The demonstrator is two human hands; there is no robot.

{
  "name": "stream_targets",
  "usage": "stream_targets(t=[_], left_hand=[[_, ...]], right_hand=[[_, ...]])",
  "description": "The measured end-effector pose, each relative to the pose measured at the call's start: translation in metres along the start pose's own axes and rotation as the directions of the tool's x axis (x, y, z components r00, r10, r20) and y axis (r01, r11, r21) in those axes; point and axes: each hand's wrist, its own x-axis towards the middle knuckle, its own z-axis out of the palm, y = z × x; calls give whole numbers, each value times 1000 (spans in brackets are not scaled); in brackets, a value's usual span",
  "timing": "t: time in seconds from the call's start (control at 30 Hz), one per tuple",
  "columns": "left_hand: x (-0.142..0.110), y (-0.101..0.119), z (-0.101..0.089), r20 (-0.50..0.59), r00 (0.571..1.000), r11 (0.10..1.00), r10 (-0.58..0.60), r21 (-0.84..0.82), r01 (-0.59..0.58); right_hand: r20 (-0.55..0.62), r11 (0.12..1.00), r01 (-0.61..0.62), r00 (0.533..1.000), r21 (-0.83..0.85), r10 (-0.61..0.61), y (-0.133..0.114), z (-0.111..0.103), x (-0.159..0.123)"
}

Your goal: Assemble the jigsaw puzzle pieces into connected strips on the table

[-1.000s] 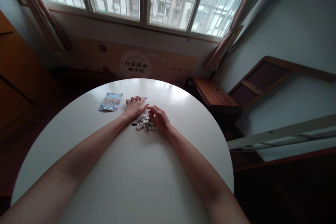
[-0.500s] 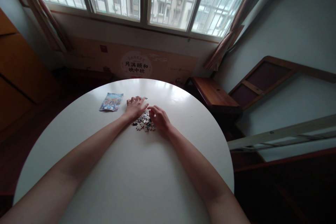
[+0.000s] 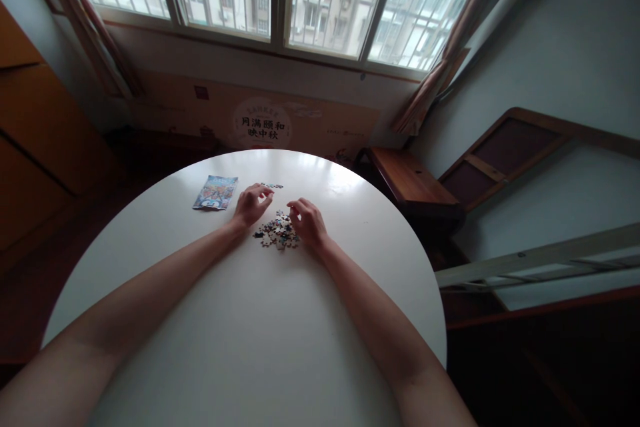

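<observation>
A loose heap of small jigsaw pieces (image 3: pixel 277 235) lies on the white round table (image 3: pixel 240 320), some pale side up and some dark or coloured. My left hand (image 3: pixel 251 205) is just beyond the heap's left side, its fingers bent and the thumb apart from them, with no piece visible in it. At the heap's right edge is my right hand (image 3: pixel 309 221), its fingers curled together; whether a piece is between the fingertips is too small to make out. A short row of jigsaw pieces (image 3: pixel 273 185) lies beyond my left hand, partly hidden by its fingers.
A blue printed packet (image 3: pixel 215 193) lies flat on the table, left of my left hand. Past the table's right edge stands a wooden bench (image 3: pixel 410 177). A barred window (image 3: pixel 330 0) and a printed panel (image 3: pixel 310 117) are at the far side.
My left hand has drawn back to the left and turned, its spread fingers now bent, uncovering more of the far row. My right hand has shifted slightly, still beside the heap.
</observation>
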Motion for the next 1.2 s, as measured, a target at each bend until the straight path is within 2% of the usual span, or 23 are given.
stream_targets(t=[0.17, 0.23, 0.3, 0.4, 0.57, 0.8, 1.0, 1.2], left_hand=[[-25, 7, -14, 126, 991, 983, 52, -182, -28], [-36, 10, -18, 207, 973, 979, 100, -192, -60], [-45, 13, -21, 237, 959, 979, 159, -165, -121], [-53, 19, -23, 233, 952, 980, 198, -50, -192], [-57, 24, -27, 195, 973, 983, 126, 110, -149], [-55, 19, -25, 213, 974, 991, 73, 97, -96], [-55, 14, -20, 276, 959, 983, 71, 142, -114], [-55, 14, -22, 252, 966, 989, 52, 118, -84]], right_hand=[[27, 999, -35, 999, -15, 36, 4, 4, 1], [47, 1000, -22, 999, -14, 23, 5, 6, 1], [62, 1000, 4, 998, -14, -3, 5, 6, 1], [68, 1000, 26, 997, -18, -25, 5, 4, 1], [68, 998, 49, 997, -32, -47, 5, 2, 0], [84, 998, 56, 995, -27, -54, 3, 1, 0], [97, 998, 52, 994, -24, -49, 1, 0, 0], [102, 999, 51, 994, -20, -48, 2, 2, 0]])
